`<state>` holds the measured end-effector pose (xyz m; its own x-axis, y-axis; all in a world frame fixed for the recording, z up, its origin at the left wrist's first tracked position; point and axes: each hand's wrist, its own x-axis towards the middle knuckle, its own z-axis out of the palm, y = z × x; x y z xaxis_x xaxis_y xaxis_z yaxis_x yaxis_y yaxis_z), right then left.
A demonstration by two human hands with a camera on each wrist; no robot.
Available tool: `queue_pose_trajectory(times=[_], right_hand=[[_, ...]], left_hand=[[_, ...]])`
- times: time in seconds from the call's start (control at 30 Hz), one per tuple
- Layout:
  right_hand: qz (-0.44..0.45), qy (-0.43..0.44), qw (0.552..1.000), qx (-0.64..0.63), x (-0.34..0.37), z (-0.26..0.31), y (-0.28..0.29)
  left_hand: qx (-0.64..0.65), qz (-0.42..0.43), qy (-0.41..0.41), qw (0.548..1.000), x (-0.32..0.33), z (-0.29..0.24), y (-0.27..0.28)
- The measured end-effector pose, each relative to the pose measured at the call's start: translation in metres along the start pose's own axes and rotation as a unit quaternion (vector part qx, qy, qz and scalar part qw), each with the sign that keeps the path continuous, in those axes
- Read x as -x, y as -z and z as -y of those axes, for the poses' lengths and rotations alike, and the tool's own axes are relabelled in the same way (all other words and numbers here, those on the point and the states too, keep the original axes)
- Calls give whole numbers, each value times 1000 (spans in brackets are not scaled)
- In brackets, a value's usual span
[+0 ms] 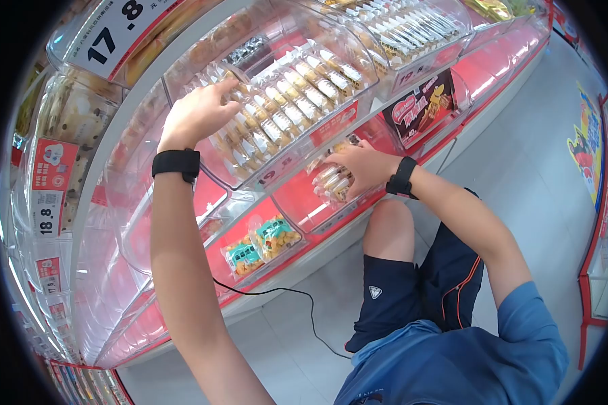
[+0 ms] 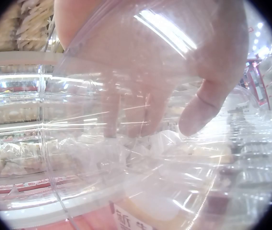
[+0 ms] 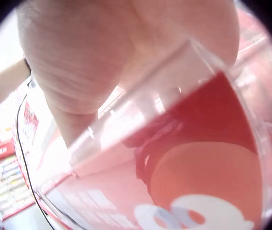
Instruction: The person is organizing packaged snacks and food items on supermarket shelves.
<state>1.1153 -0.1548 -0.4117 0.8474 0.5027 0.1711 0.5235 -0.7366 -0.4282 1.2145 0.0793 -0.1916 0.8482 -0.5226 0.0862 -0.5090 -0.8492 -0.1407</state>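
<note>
My left hand (image 1: 203, 111) reaches over the rim of a clear upper bin (image 1: 250, 185) filled with rows of individually wrapped snack bars (image 1: 284, 101). In the left wrist view, the fingers of this hand (image 2: 140, 96) extend down behind the clear plastic to the wrappers (image 2: 160, 141), thumb apart. Lower and to the right, my right hand (image 1: 365, 167) grips a bunch of similar wrapped snacks (image 1: 332, 182) in the red-floored lower bin (image 1: 297, 206). The right wrist view has the palm (image 3: 126, 52) above a clear panel (image 3: 203, 115); those snacks are hidden there.
Two bags of snacks with green labels (image 1: 274, 236) lie in the lower bin at left. A dark boxed product (image 1: 422, 108) stands right of my right hand. A thin black cable (image 1: 290, 290) hangs between shelf and body. Price signs (image 1: 111, 37) line the upper shelves.
</note>
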Motion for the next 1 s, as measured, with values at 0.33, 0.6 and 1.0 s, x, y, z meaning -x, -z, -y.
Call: queue_pose_trajectory(times=[0.33, 0.6, 1.0], right_hand=[[41, 10, 995, -92, 8, -15, 3], [90, 14, 996, 1, 4, -10, 3], [-115, 199, 942, 246, 12, 22, 25]], left_hand=[[-10, -5, 0, 1000, -1, 2, -2], [-9, -3, 2, 1000, -1, 1, -1], [-12, 13, 1, 1000, -2, 2, 0]])
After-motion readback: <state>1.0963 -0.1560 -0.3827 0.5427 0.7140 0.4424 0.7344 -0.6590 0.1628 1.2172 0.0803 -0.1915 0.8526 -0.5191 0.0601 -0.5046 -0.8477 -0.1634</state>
